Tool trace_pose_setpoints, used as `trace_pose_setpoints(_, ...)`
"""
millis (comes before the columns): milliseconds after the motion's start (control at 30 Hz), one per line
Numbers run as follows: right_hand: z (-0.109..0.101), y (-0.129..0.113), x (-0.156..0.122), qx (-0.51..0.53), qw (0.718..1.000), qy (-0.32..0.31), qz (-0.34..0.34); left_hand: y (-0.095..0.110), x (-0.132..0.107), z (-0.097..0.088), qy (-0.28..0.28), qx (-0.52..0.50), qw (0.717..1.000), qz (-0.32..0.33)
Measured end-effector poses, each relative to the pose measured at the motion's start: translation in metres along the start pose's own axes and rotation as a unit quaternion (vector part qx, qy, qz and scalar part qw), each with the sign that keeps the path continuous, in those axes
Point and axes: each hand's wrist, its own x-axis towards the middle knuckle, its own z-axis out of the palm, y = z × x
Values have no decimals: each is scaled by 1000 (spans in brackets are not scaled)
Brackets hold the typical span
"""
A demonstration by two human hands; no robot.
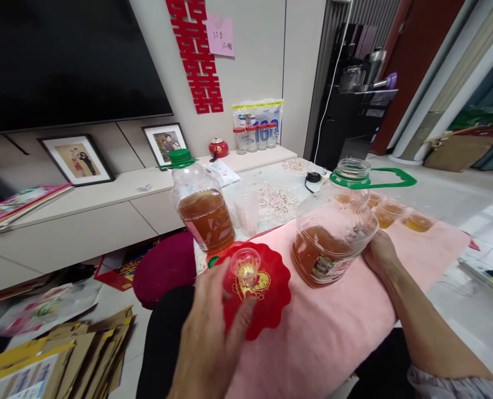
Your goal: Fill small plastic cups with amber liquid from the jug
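Observation:
My right hand (380, 259) is at the right side of a clear plastic jug (327, 244) with a green handle ring, fingers partly hidden behind it. The uncapped jug is part full of amber liquid and tilts a little over the pink cloth. My left hand (215, 321) reaches over a red scalloped plate (273, 285), thumb and fingers apart. Close to its fingertips, a small clear plastic cup (246, 266) stands on the plate; it looks empty. A second jug (207, 216), green-capped and holding amber liquid, stands behind the plate.
Several cups of amber liquid (390, 213) stand on the pink cloth (308, 332) at the right. Stacked clear cups (246, 213) lie behind the plate. A black tape measure (313, 177) rests farther back. A maroon stool (163, 269) and flattened cardboard (92, 354) are at the left.

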Motion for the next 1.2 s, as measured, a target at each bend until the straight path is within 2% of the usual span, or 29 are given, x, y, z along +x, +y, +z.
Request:
trace_pose_setpoints(67,7,-5,-3,12,999,-37,7,19,-10,20,-38,-42,996,71)
trace_pose_setpoints(133,14,-10,-8,23,997,-76,20,41,-17,46,-88,-127,985,73)
trace_pose_setpoints(200,19,-13,-14,31,993,-112,35,63,-17,70,-164,-232,959,-5)
trace_pose_setpoints(300,22,-16,-21,42,985,-156,54,93,-2,94,-208,-315,919,-114)
trace_pose_setpoints(367,23,-18,-24,49,980,-184,62,108,13,103,-188,-322,920,-120)
trace_pose_setpoints(500,24,-21,-29,54,963,-252,76,123,36,124,-79,-322,941,-70)
trace_pose_setpoints(667,25,-20,-31,50,937,-333,91,126,46,156,64,-310,948,-36)
trace_pose_setpoints(733,24,-19,-32,46,927,-359,96,124,46,164,101,-300,948,-17)
trace_pose_setpoints(967,28,-30,-34,12,908,-407,100,119,51,171,117,-309,944,5)
trace_pose_setpoints(1133,36,-37,-33,5,901,-428,72,119,57,168,98,-316,944,3)
trace_pose_setpoints(1200,36,-36,-33,-6,901,-428,62,120,56,167,108,-308,945,8)
